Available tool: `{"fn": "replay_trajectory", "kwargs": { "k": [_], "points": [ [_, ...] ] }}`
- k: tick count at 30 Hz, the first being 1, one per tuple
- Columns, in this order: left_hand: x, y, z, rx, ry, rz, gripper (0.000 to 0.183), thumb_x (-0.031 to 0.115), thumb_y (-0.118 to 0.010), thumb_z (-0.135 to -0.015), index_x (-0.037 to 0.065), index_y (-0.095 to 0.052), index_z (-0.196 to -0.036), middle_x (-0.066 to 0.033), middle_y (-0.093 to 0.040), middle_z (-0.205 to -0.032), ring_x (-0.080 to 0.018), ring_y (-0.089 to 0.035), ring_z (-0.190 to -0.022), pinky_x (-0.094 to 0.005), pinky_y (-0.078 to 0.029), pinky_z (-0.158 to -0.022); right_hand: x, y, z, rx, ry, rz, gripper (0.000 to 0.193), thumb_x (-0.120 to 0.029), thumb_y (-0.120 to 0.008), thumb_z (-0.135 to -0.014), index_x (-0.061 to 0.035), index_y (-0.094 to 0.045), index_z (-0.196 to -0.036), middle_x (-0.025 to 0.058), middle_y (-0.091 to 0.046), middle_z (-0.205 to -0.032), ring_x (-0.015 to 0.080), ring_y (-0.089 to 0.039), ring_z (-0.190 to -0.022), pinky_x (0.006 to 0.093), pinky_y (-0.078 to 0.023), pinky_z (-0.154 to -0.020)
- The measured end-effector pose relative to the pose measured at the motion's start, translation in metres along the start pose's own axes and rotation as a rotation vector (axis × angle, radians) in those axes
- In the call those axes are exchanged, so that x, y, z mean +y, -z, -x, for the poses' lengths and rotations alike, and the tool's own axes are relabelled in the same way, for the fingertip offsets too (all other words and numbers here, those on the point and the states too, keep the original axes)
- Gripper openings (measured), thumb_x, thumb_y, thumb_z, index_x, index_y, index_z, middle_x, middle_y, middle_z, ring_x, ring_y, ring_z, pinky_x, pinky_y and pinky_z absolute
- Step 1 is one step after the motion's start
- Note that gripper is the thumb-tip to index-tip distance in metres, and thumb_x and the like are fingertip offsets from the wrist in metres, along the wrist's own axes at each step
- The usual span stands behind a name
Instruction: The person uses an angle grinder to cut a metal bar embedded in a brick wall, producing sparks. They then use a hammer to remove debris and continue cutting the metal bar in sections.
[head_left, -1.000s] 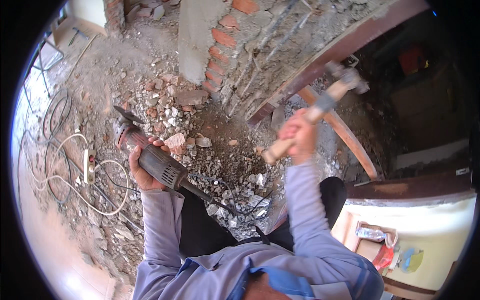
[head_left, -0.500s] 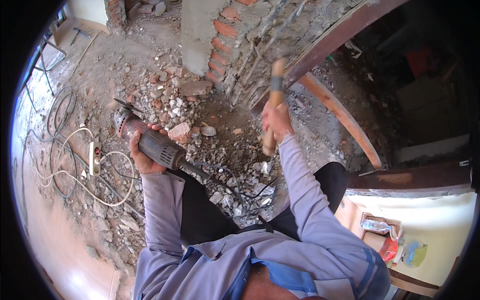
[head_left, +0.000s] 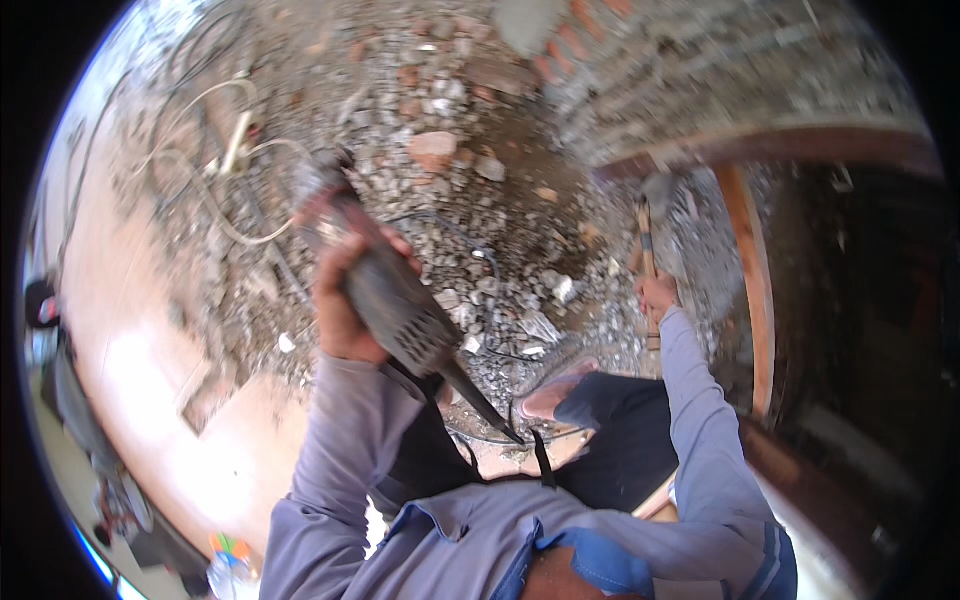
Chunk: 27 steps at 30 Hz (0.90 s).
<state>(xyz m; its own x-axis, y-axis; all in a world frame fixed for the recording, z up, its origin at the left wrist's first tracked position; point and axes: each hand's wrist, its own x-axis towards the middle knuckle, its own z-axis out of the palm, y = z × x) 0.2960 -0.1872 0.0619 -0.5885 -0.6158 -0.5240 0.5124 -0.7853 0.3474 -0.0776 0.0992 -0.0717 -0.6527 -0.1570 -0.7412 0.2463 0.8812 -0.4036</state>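
Note:
My left hand (head_left: 340, 305) is wrapped round the body of a dusty angle grinder (head_left: 402, 312), held up above the rubble. The tool's head end, smeared by motion, points up and to the left. Its dark cord runs down toward my lap. In my closed right hand (head_left: 656, 294) is a hammer (head_left: 646, 240) by its wooden handle. The hammer's head is low over the rubble at the foot of the broken wall, and is blurred; whether it touches the ground I cannot tell.
Broken brick and plaster rubble (head_left: 440, 240) covers the floor, with a larger brick chunk (head_left: 433, 147). A white power strip (head_left: 237, 143) and looped cables lie left. At right are a rough wall (head_left: 740, 90), a dark red beam (head_left: 800, 145) and a leaning wooden plank (head_left: 752, 290).
The view has swung round. My right hand has lowered the hammer from the wall toward the ground, farther from me. The grinder is now nearer my body and tilted more steeply.

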Motion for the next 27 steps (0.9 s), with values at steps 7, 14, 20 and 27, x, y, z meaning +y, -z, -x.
{"fn": "replay_trajectory", "kwargs": {
  "k": [7,14,20,27],
  "points": [
    [-0.028,-0.011,0.058,0.342,-0.035,0.114,0.039,0.025,-0.070,-0.083,0.004,-0.055,-0.112,-0.0103,-0.063,-0.094,-0.0285,-0.064,-0.088,-0.0476,-0.056,-0.083,-0.017,-0.008,0.014,0.024,0.164,0.842,0.065,-0.031,-0.080,-0.082,0.0012,-0.057,-0.134,0.0205,-0.066,-0.124,0.0327,-0.063,-0.115,0.0405,-0.051,-0.096],
    [0.006,-0.117,0.072,0.294,-0.163,-0.001,0.036,0.016,-0.068,-0.086,0.001,-0.058,-0.117,-0.0126,-0.068,-0.106,-0.0222,-0.065,-0.095,-0.0382,-0.055,-0.086,-0.249,0.004,0.316,-0.847,0.479,0.467,0.097,-0.038,-0.086,-0.076,-0.0013,-0.034,-0.150,0.0217,-0.053,-0.142,0.0337,-0.055,-0.129,0.0401,-0.042,-0.109],
    [0.082,-0.255,0.078,0.192,-0.178,-0.185,0.045,0.015,-0.077,-0.082,0.001,-0.062,-0.122,-0.0053,-0.068,-0.114,-0.0152,-0.064,-0.101,-0.0318,-0.051,-0.093,-0.386,-0.004,0.427,-0.364,0.909,0.545,0.074,-0.020,-0.082,-0.071,-0.0041,-0.046,-0.133,0.0242,-0.062,-0.120,0.0422,-0.062,-0.112,0.0474,-0.050,-0.093],
    [0.136,-0.345,0.069,-0.062,-0.203,-0.415,0.071,0.026,-0.080,-0.086,0.003,-0.043,-0.142,-0.0066,-0.056,-0.133,-0.0158,-0.053,-0.121,-0.0337,-0.044,-0.104,-0.467,0.018,0.446,-0.284,0.892,0.374,0.067,-0.025,-0.080,-0.077,-0.0046,-0.047,-0.132,0.0202,-0.068,-0.112,0.0377,-0.068,-0.105,0.0435,-0.053,-0.086]
  ]
}}
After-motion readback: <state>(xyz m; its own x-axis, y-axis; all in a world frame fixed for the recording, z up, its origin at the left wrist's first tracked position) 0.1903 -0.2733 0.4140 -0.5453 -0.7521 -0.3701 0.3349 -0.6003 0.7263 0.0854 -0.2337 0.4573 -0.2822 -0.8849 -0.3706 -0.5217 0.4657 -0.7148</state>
